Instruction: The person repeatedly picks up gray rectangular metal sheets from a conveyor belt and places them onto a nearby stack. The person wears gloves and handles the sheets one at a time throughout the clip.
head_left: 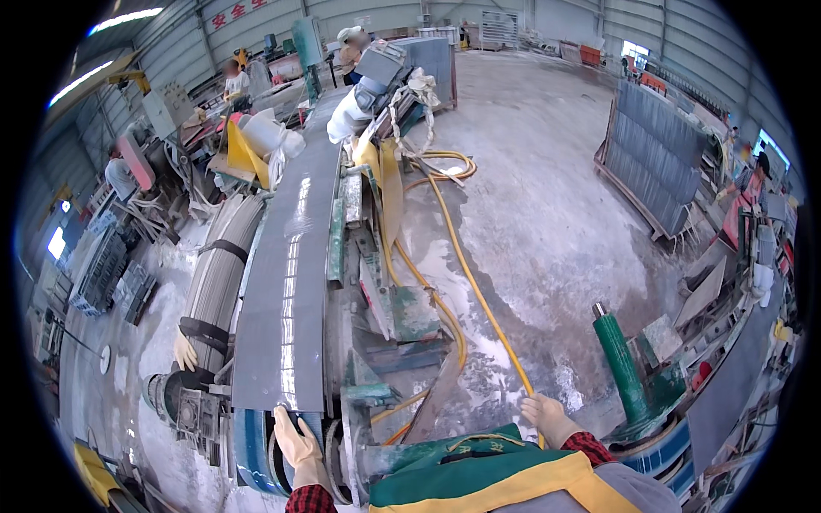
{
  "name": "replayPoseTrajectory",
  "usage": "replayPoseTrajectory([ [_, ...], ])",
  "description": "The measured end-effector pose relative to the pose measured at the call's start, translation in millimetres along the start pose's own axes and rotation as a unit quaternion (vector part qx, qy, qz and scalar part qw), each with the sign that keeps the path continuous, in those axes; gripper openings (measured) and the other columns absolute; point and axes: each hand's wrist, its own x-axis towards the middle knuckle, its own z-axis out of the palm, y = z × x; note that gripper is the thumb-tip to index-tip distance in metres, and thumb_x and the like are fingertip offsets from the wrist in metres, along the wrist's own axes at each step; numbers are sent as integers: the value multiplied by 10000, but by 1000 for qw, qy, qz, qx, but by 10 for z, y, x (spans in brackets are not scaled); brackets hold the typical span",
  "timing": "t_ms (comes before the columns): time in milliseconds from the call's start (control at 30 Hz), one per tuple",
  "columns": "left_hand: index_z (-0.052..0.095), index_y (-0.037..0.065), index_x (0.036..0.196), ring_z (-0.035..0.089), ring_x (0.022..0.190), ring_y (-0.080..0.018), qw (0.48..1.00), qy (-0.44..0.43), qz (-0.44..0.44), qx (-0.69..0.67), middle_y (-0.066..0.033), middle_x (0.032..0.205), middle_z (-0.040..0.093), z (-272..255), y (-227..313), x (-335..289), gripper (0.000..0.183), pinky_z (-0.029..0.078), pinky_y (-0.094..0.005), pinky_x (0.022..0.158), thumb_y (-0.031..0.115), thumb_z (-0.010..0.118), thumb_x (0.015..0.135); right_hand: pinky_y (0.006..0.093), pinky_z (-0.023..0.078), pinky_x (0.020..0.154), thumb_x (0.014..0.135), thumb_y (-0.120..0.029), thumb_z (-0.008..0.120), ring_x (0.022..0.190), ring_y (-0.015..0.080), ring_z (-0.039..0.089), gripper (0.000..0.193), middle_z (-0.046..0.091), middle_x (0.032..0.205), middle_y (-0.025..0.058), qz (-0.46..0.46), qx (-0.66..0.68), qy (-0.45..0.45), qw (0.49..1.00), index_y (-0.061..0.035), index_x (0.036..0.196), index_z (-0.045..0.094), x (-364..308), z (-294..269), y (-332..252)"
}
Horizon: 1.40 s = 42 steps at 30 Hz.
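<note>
My left hand [299, 449], in a pale glove, reaches to the near end of a long grey slab [278, 342]. Its fingers are stretched out, with the tips at the slab's front edge. The slab lies flat on a belt conveyor, whose blue roller end [255, 453] shows beneath. On the right, my right hand [549, 419] is closed, fingers curled, in front of my green and yellow apron [479, 474]. A yellow hose [479, 303] runs along the floor and passes behind that hand in the picture. Whether the fingers grip anything is hidden.
Left of the conveyor runs a ribbed pale bundle [224, 265] with black bands and a loose glove [185, 349]. A motor [376, 73] stands over the belt farther off. A green cylinder [620, 368] rises at right, with racked slabs [654, 154] beyond. Several people work around.
</note>
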Motion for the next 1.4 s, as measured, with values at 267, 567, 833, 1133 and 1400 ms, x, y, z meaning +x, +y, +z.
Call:
replayPoseTrajectory([
  [267,430,-57,1383,464,1309,-299,899,117,-189,-376,-212,1415,470,188,-454,77,482,371,-380,1101,123,536,949,460,586,710,926,-199,568,784,333,681,258,677,938,177,-42,156,4,987,12,1074,561,-124,-578,327],
  [567,406,-19,1355,430,1268,-173,580,-80,-376,-719,-104,1362,466,-104,-524,335,442,350,-224,1055,261,345,1019,373,472,574,927,-144,506,662,256,573,127,550,780,121,-45,183,12,982,-45,850,525,-381,-1159,609],
  [833,526,91,1079,627,583,-122,604,-93,-521,-596,3,825,640,-151,-653,579,415,495,-289,461,485,516,949,396,549,674,964,-214,485,774,276,642,192,635,898,132,-94,166,-80,978,-36,936,553,-455,-937,466],
  [1133,581,118,1002,515,613,-78,659,18,-393,-641,25,784,608,-256,-456,582,339,419,-210,524,451,550,948,413,583,734,960,-192,516,860,324,684,276,676,1037,198,-74,80,113,988,13,1138,565,-638,19,-17],
  [1400,469,55,1354,493,1235,-263,513,-58,-349,-782,-147,1369,507,-491,169,1236,622,401,-445,1039,437,642,895,413,578,679,959,-218,512,788,304,674,263,679,958,170,-61,24,191,979,1,1091,573,-523,-282,141],
])
